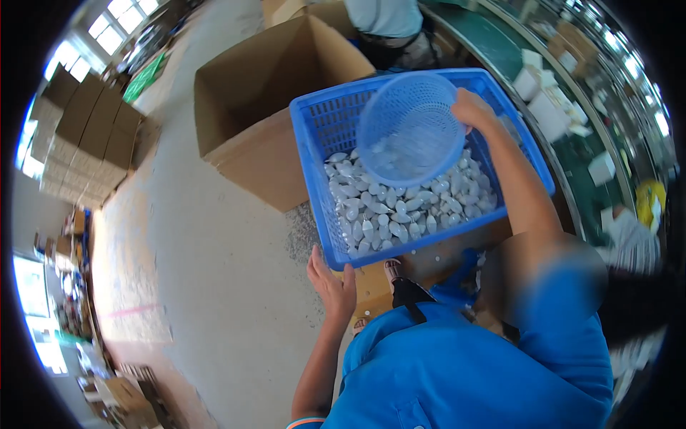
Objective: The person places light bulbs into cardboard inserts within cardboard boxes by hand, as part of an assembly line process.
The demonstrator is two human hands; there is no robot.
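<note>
A large blue crate (321, 193) holds many small white bulb-shaped pieces (400, 214). Over them, inside the crate's upper part, is a round blue perforated basket (373, 146), tilted, with its rim toward me; whitish pieces show through or in it, blurred. My right hand (471, 111) grips the basket's rim at its right side, fingers wrapped round it. Just off the crate's near left corner is my left hand (334, 284), its thumb and fingers apart and holding nothing.
An open cardboard box (257, 150) adjoins the crate's left side. Beyond the crate sits a person (386, 18). A green conveyor (579, 171) with white boxes runs along the right. Stacked cartons (89, 129) stand at the far left.
</note>
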